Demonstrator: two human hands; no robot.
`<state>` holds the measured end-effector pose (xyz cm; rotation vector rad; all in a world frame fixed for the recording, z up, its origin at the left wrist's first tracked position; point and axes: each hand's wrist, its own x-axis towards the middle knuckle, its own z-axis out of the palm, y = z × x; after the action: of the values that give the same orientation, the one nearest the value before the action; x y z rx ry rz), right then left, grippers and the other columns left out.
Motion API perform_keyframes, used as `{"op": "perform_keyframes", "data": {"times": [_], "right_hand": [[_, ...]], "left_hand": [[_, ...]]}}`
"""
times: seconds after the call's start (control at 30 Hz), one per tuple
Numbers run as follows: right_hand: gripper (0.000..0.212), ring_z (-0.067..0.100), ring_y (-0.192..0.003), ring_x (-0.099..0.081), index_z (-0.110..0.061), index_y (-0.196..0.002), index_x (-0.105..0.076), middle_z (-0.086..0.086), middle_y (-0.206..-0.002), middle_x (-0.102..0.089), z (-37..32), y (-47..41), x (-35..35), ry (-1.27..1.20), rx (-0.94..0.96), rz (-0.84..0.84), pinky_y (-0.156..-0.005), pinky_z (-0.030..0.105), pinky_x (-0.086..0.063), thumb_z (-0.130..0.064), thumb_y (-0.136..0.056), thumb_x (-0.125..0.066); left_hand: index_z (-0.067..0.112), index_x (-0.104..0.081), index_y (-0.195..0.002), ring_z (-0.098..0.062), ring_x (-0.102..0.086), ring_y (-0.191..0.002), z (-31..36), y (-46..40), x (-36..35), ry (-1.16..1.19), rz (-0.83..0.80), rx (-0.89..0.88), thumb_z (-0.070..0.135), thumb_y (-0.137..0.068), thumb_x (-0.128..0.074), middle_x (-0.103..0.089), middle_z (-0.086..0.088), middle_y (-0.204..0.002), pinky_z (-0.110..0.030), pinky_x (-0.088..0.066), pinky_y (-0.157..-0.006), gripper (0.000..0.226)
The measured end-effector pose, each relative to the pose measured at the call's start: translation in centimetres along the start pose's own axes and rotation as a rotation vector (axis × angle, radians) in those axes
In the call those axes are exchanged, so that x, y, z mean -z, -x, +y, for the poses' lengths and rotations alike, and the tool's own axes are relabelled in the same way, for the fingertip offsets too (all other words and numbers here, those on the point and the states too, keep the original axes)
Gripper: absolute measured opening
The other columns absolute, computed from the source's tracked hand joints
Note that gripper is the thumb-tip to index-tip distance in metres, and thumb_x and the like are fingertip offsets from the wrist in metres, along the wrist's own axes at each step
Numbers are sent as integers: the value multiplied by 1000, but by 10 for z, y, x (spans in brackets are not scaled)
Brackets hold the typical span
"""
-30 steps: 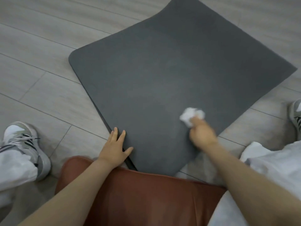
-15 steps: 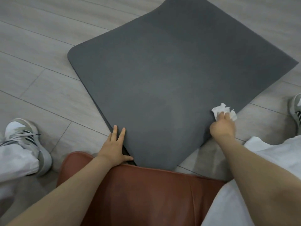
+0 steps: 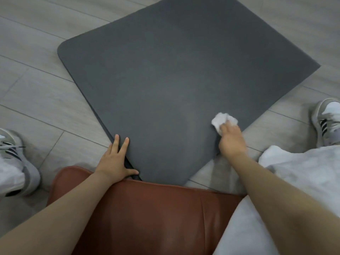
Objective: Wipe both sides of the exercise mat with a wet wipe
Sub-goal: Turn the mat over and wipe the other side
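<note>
Grey plank floor (image 3: 36,100) under one dark exercise mat (image 3: 165,80). Two hands: left hand (image 3: 115,161) flat, fingers spread, on mat edge; right hand (image 3: 232,142) pressing one crumpled wet wipe (image 3: 221,120). Two sneakers (image 3: 329,120).

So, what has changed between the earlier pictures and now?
The right hand swept the wet wipe from mid-mat out to the right edge, then slightly back inward. The left hand stayed pressing the near left edge of the mat, which did not shift.
</note>
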<state>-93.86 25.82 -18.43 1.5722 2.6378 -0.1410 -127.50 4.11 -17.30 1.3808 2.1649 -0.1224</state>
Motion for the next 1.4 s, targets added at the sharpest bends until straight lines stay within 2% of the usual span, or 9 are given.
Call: {"op": "perform_keyframes", "data": {"times": [0.13, 0.33, 0.47, 0.63, 0.73, 0.97, 1.1, 1.23, 1.4], "right_hand": [[56, 40, -138, -26, 1, -138, -44, 21, -148, -31, -6, 6, -6, -50, -273, -109, -116, 45, -18, 1, -83, -36], [35, 20, -135, -41, -17, -133, -57, -1, -144, -49, -108, 67, -7, -169, 1115, -366, -118, 33, -20, -19, -99, -46], [59, 6, -128, -42, -29, -134, -53, -11, -139, -49, -46, 28, -5, -157, 581, -135, -108, 21, -28, -65, -90, -36], [58, 41, -116, -47, 0, -139, -37, 20, -146, -32, 33, 12, 6, -123, -391, -115, -95, 43, -43, 0, -81, -45], [58, 35, -134, -37, -6, -139, -45, 18, -148, -36, -16, 26, -10, -137, -191, -170, -113, 39, -29, -11, -81, -45], [32, 25, -127, -52, -13, -118, -67, 4, -134, -58, -111, 64, -7, -242, 1080, -395, -111, 41, -35, -10, -87, -62], [46, 27, -122, -53, -25, -131, -58, 6, -136, -55, -67, 41, -6, -310, 533, -207, -105, 33, -40, -38, -92, -36], [55, 36, -112, -47, -12, -130, -49, 7, -140, -42, -32, 24, 9, -238, -189, -166, -92, 39, -45, 3, -77, -48], [48, 31, -124, -50, -10, -127, -56, 11, -139, -51, -83, 45, 14, -386, 24, -203, -104, 29, -35, 4, -82, -46]], "left_hand": [[23, 5, -159, -30, -6, -152, 5, 2, 2, -12, 18, 8, 65, -64, -80, 16, -12, -164, -39, -20, -122, 134], [22, -2, -159, -28, -9, -152, 9, 5, 4, -11, 36, 17, 65, -64, -81, 13, -11, -165, -39, -22, -122, 131], [21, -3, -159, -30, -12, -151, 7, 4, 2, -66, 29, 11, 69, -66, -76, 10, -13, -165, -40, -22, -121, 129], [29, 1, -158, -37, -19, -146, 7, 4, 2, -275, 31, -8, 82, -70, -61, 10, -5, -166, -45, -23, -119, 120], [32, 5, -158, -39, -19, -144, 10, 4, 4, -407, 14, -57, 81, -73, -58, 9, 2, -166, -46, -20, -119, 117], [34, -13, -158, -32, -16, -151, 8, -2, 1, -518, 90, -439, 61, -81, -66, -13, 2, -166, -49, -19, -119, 97], [40, -29, -152, -27, -22, -150, 6, -4, -1, -373, 0, -545, 44, -99, -51, -22, 7, -163, -44, -23, -119, 58], [37, -43, -147, -22, -17, -152, 7, -4, 0, -251, -44, -493, 40, -105, -38, -23, 13, -162, -42, -17, -121, 42], [15, -68, -96, -27, -60, -121, 6, -10, 6, 226, 97, -237, 49, -92, -26, -68, -5, -126, -39, -45, -100, 54]]}}
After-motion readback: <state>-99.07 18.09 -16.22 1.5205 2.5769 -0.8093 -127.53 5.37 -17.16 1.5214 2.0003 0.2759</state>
